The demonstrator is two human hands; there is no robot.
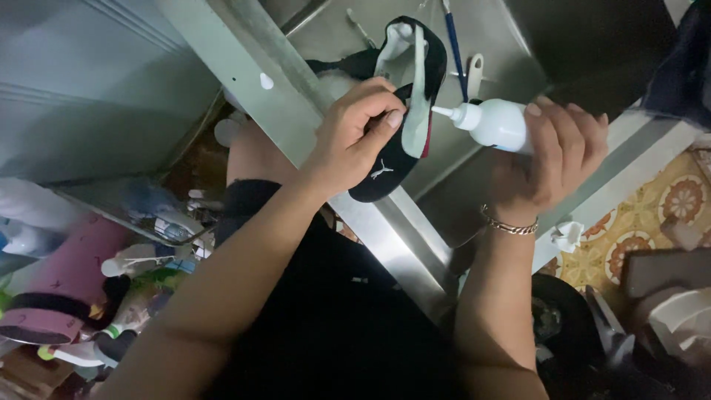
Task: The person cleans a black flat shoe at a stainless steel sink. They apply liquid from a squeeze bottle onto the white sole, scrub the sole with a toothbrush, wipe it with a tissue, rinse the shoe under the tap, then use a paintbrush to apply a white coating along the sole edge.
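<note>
Two hands were in view, both busy over a steel bench (385,230). Left hand (355,130) was curled tight on a black shoe (404,111), thumb pressed flat on the upper, fingers wrapped behind; it held the shoe tipped on edge w/ the pale sole rim turned toward the other hand, prob. so the seam faced the nozzle. Right hand (552,159) was closed round a white squeeze bottle (492,122), fingers over the top, thumb side hidden, so how hard it squeezed I couldn't tell. Bottle lay near horizontal, its tip touching or just short of the shoe's edge; can't say which. I judged the angle let the contents reach the tip.

Count, as far as I could see: 1 shoe in hand, 1 bottle, 1 gold bracelet (509,224) on the right wrist. On the bench behind the shoe lay 1 blue-handled brush (455,44), 1 thin metal tool (361,30) and 1 small white-handled piece (475,72), all w/in reach, prob. parked there for that reason. Lower left, a heap of shoes (74,296), pink and white among them, too jumbled and dark to count. Right side showed patterned floor tiles (652,222) and dim clutter I couldn't make out.
</note>
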